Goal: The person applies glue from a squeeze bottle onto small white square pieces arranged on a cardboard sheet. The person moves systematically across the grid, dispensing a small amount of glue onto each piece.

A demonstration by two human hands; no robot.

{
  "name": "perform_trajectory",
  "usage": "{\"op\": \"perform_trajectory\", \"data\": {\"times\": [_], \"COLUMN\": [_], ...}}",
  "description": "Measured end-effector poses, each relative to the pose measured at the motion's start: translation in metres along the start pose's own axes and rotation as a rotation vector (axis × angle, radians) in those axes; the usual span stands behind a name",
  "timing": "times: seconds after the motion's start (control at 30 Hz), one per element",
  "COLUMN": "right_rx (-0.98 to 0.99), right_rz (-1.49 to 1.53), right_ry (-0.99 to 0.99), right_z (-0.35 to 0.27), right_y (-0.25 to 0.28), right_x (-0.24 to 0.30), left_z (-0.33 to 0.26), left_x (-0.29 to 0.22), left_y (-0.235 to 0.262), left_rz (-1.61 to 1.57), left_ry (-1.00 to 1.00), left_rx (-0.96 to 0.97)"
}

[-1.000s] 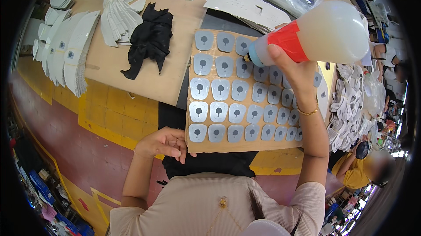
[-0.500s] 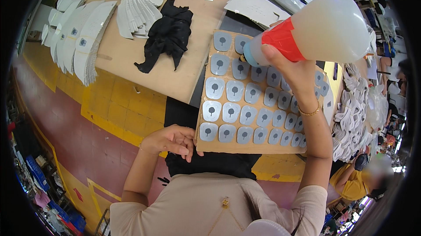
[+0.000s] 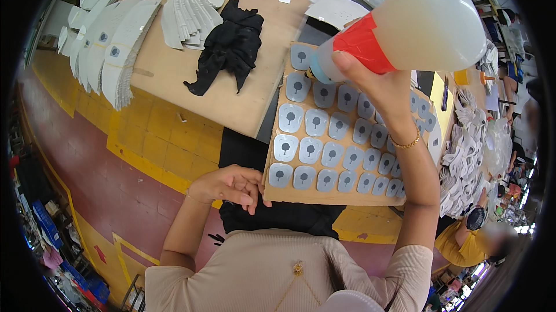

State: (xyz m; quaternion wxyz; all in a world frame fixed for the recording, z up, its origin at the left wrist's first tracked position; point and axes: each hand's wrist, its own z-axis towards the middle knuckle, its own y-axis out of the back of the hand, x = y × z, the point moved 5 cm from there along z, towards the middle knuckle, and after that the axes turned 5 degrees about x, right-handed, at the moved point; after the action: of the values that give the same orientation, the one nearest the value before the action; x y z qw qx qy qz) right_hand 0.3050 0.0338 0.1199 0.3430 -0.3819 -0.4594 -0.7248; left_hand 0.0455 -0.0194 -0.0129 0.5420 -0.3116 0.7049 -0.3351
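Note:
My right hand (image 3: 373, 83) is wrapped round a big translucent squeeze bottle (image 3: 431, 25) with red tape and a pale blue collar. The bottle is tilted, its nozzle low over the upper left part of a cardboard sheet (image 3: 272, 187). Rows of grey rounded patches, each with a dark tree shape, lie on the sheet; one is this patch (image 3: 291, 118). Many look glossy. At the sheet's lower left edge is my left hand (image 3: 234, 189), fingers loosely curled and apart, with nothing seen in it. The bottle and right arm hide some patches.
A crumpled black cloth (image 3: 231, 45) lies on the tan table (image 3: 168, 80). Bundled white cut pieces (image 3: 188, 8) and stacked panels (image 3: 119, 51) are further left. On the right are heaped white pieces (image 3: 460, 155), and beyond them a person in a yellow top (image 3: 454, 245).
The bottle's nozzle has shifted slightly left and toward me along the patches, with my right hand on it. The sheet and table sit a little further right in view.

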Motion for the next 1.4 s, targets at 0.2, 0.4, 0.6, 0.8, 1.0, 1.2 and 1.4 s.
{"op": "perform_trajectory", "data": {"times": [0.2,0.4,0.6,0.8,1.0,1.2,1.4], "right_rx": [0.050,-0.005,0.023,0.032,0.011,-0.093,-0.056], "right_rz": [-0.016,-0.051,-0.026,-0.002,-0.072,-0.098,0.007], "right_ry": [-0.004,0.021,-0.054,0.013,-0.005,0.001,-0.108], "right_z": [0.005,0.008,0.011,0.011,0.009,-0.001,-0.008], "right_y": [-0.011,-0.004,-0.001,-0.008,0.002,0.028,0.024], "right_x": [-0.001,-0.005,0.000,-0.006,-0.004,-0.002,-0.011], "left_z": [0.000,0.000,0.001,0.001,0.000,0.001,0.002], "left_x": [0.001,0.000,-0.002,-0.002,-0.001,0.000,0.000], "left_y": [0.000,-0.001,-0.002,-0.001,0.001,0.002,0.000], "left_rz": [0.005,-0.002,-0.012,-0.010,-0.016,-0.016,-0.026], "left_ry": [0.011,0.003,-0.015,-0.019,-0.024,-0.002,-0.010], "left_rx": [0.006,0.020,0.031,0.033,0.025,0.013,0.013]}}
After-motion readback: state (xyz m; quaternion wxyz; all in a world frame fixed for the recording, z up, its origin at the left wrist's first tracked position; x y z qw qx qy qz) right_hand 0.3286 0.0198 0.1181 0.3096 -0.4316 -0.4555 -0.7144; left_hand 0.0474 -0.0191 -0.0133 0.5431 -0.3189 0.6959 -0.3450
